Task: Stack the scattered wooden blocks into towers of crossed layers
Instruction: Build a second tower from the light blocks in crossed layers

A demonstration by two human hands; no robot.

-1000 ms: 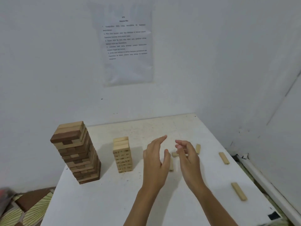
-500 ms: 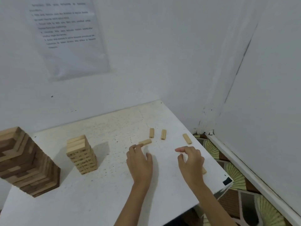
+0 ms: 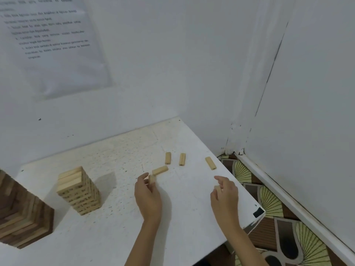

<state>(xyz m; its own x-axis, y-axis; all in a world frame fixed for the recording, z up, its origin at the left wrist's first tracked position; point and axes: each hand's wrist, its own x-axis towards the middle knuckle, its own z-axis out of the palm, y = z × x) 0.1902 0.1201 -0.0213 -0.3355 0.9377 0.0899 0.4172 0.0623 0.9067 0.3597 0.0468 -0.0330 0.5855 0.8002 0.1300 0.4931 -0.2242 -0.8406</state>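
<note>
Obs.: the left hand (image 3: 148, 196) pinches a short pale wooden block (image 3: 152, 179) between thumb and fingertips. It is held low over the white speckled table (image 3: 115, 237), just beside the near end of a slanted loose pale block (image 3: 160, 170).

The right hand (image 3: 225, 196), near the table's right edge, has its fingers curled on a second pale block (image 3: 217, 187). Only the end of that block shows.

Lying flat beyond the hands: a far-left loose block (image 3: 168, 158), a far-middle loose block (image 3: 182, 159), and a far-right loose block (image 3: 210, 163) near the edge.

The short pale printed tower (image 3: 78, 191) stands well to the left. A taller dark-and-light wooden tower (image 3: 23, 214) is cut off by the frame edge.

Judgement: the blocks look light, rigid and smooth. They are probably best pinched across the long sides near the middle. The tower layers seem to sit loose, so each block should be set down softly, because a nudge could shift them.
</note>
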